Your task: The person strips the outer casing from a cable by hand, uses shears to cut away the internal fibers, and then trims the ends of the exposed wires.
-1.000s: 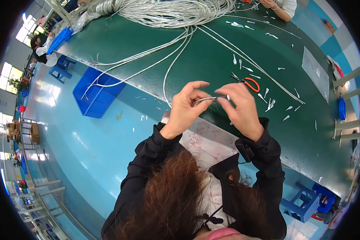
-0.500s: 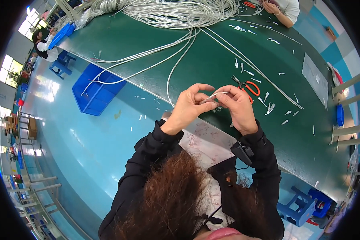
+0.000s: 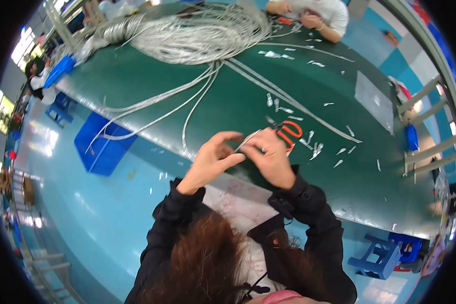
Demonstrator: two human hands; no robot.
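My left hand [image 3: 210, 161] is curled, its thumb and bent fingers closed at the lower end of a thin silvery cable [image 3: 249, 137]. My right hand [image 3: 269, 158], slightly blurred, pinches the same cable close by, just above the table's near edge. Frayed strands below the fingers are too smeared to make out. Just beyond my right hand lie cutting pliers with orange handles [image 3: 290, 133], on the green table [image 3: 238, 96].
A large coil of silvery cable [image 3: 197, 38] covers the far side, with loose lengths trailing over the edge toward a blue bin [image 3: 106, 144]. White scraps [image 3: 316, 150] and a clear plastic sheet [image 3: 374, 104] lie rightward. Another person's hand [image 3: 311, 20] is opposite.
My view has shifted, so the table and coil sit lower and farther left. Both hands remain together at the cable; my right hand has turned, its back more toward me.
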